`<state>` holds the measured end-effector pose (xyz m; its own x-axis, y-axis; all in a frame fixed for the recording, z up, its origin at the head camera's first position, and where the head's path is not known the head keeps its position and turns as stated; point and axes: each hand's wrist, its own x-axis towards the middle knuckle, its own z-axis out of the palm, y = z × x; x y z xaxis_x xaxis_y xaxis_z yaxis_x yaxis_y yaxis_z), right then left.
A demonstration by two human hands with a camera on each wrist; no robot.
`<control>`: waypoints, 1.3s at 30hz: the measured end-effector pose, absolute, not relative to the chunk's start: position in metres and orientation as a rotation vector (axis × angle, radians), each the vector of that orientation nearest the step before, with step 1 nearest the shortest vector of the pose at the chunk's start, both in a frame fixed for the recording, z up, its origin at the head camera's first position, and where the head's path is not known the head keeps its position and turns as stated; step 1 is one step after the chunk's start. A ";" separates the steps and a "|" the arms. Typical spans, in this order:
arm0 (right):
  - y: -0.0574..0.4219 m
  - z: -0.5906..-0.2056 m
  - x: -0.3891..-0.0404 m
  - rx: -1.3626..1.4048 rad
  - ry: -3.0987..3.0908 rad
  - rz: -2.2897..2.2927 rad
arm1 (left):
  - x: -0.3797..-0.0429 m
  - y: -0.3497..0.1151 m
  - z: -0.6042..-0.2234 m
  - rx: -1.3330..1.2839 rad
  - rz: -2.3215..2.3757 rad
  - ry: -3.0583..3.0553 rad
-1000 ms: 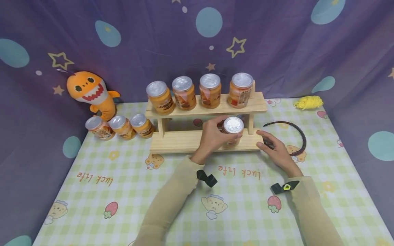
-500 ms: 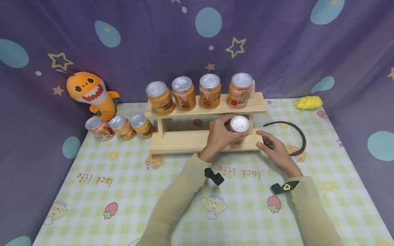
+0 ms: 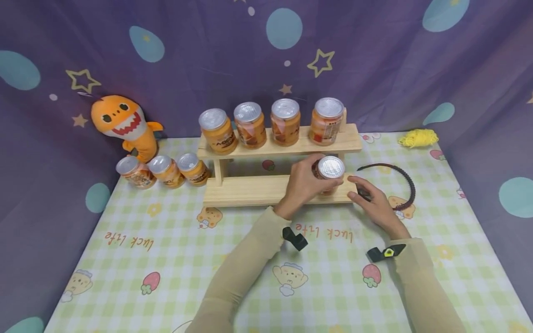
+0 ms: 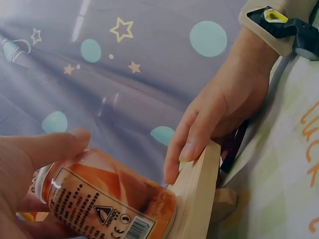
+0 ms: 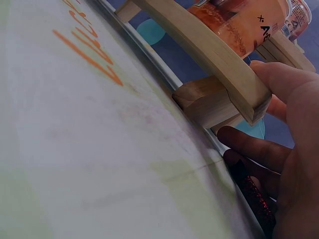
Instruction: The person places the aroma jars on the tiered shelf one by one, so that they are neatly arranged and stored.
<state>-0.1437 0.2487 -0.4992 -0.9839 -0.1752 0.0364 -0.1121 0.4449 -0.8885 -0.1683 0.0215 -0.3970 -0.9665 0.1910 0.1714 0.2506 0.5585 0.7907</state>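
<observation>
My left hand point(image 3: 306, 181) grips an orange jar point(image 3: 331, 167) with a silvery lid. This jar stands near the right end of the wooden rack's lower board point(image 3: 250, 190). In the left wrist view, the jar point(image 4: 112, 199) shows a printed label and barcode, with its base against the board. My right hand point(image 3: 376, 203) holds the lower board's right end. From the right wrist view, fingers lie on and below that board end point(image 5: 244, 94). Several similar jars, including an orange jar point(image 3: 326, 122), line the upper board point(image 3: 266, 149).
Three more jars, with a middle jar point(image 3: 165, 171), stand left of the rack, before an orange shark plush point(image 3: 125, 122). A dark headband point(image 3: 410, 182) curves beside my right hand. Yellow yarn point(image 3: 418, 138) lies at the back right of the checked tablecloth point(image 3: 187, 277).
My left hand has moved the jar to the right along the lower board, toward its end. My right hand has stayed at the board's end.
</observation>
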 end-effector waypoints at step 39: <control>0.247 -0.498 -0.142 -0.269 2.629 -1.615 | -0.119 -0.207 -0.398 0.113 -1.315 -2.586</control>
<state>-0.1423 0.2474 -0.4982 -0.9840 -0.1704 0.0530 -0.1243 0.4414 -0.8887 -0.1195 -0.2065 -0.3983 -0.9688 -0.1751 0.1755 0.0386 0.5927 0.8045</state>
